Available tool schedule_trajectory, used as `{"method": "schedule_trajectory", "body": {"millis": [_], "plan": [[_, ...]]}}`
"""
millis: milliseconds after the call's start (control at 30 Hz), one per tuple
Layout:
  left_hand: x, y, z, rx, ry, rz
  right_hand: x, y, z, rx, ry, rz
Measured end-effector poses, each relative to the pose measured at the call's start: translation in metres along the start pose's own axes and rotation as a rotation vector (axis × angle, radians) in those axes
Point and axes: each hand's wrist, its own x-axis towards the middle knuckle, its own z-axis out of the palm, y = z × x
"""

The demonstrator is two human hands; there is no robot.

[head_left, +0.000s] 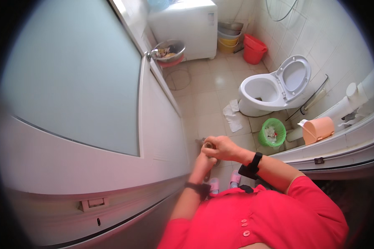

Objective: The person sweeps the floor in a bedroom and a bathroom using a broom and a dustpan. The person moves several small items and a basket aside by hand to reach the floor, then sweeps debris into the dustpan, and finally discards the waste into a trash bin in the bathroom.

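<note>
Both hands are together in front of my body, closed around what looks like a brown stick or pole handle [210,145], seen nearly end-on. My right hand [223,148] wraps over its top from the right. Against it, my left hand [203,161] grips from the left and a little lower. The pole's far end is mostly hidden by my hands, so I cannot tell what tool it belongs to. Dark bands sit on both my wrists. Below, pink slippers [235,177] are on my feet on the tiled floor.
A white door [166,170] with a frosted pane fills the left. Ahead stand a white toilet [253,93] with raised lid, crumpled paper [233,116], a green wastebasket [272,132], a red bucket [254,50], stacked basins [228,41], a metal bowl [176,46] and a white appliance [191,29].
</note>
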Motion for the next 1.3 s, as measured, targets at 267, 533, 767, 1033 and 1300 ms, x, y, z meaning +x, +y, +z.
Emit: {"method": "schedule_trajectory", "body": {"millis": [267,533,767,1033,1300], "plan": [[0.02,-0.013,-0.004,0.038,-0.115,0.031,-0.005,-0.005,0.015,-0.068,-0.073,-0.045],[-0.009,0.038,-0.007,-0.101,0.031,-0.106,-0.037,-0.015,0.009,0.223,0.075,0.055],[0.005,0.024,-0.014,-0.19,-0.202,-0.207,-0.195,0.062,0.03,0.135,0.062,0.542],[-0.037,0.05,0.025,-0.198,-0.359,-0.368,-0.458,0.057,0.134,-0.018,0.096,1.068],[-0.097,0.101,0.065,0.071,-0.609,-0.29,-0.601,0.033,0.26,0.268,0.468,1.361]]}}
